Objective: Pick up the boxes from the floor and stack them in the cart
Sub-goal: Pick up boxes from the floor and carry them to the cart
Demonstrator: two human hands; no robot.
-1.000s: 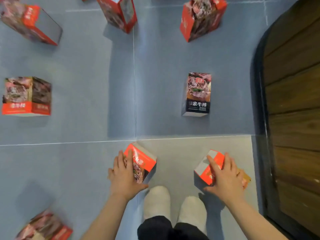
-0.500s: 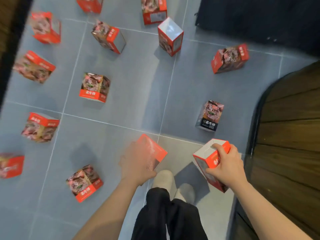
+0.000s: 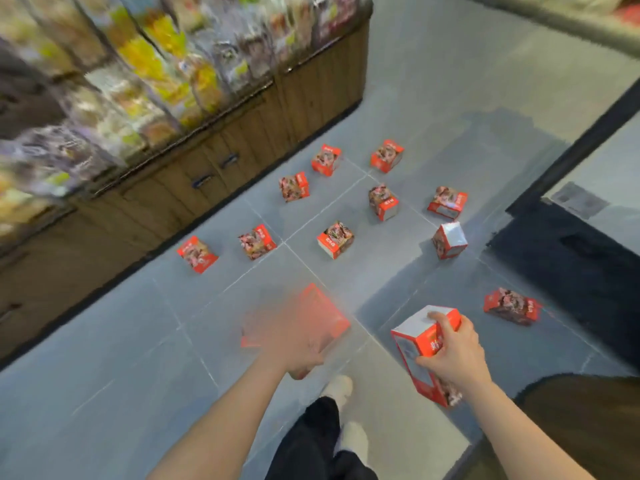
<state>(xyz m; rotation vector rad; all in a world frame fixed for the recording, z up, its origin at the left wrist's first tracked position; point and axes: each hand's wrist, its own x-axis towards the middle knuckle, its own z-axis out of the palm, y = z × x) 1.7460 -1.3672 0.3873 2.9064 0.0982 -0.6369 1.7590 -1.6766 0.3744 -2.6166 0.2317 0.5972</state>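
Note:
My right hand (image 3: 450, 351) grips a red and white box (image 3: 414, 344), held tilted above the grey floor, fingers curled over its top edge. My left hand (image 3: 294, 348) is blurred by motion and holds a second red box (image 3: 322, 315) off the floor. Several more red boxes lie scattered on the tiles ahead, among them one (image 3: 335, 239) near the tile cross, one standing box (image 3: 449, 240) to the right, and one (image 3: 512, 305) lying at the far right. No cart is in view.
A wooden shelf unit (image 3: 214, 147) loaded with packaged goods runs along the left. A dark mat (image 3: 571, 251) and black threshold lie at the right. A brown wooden surface (image 3: 588, 417) fills the lower right corner. My feet (image 3: 341, 389) stand on the tiles.
Both hands have lifted their boxes off the floor. My view has risen and turned, bringing the shelf unit and the whole spread of boxes into sight.

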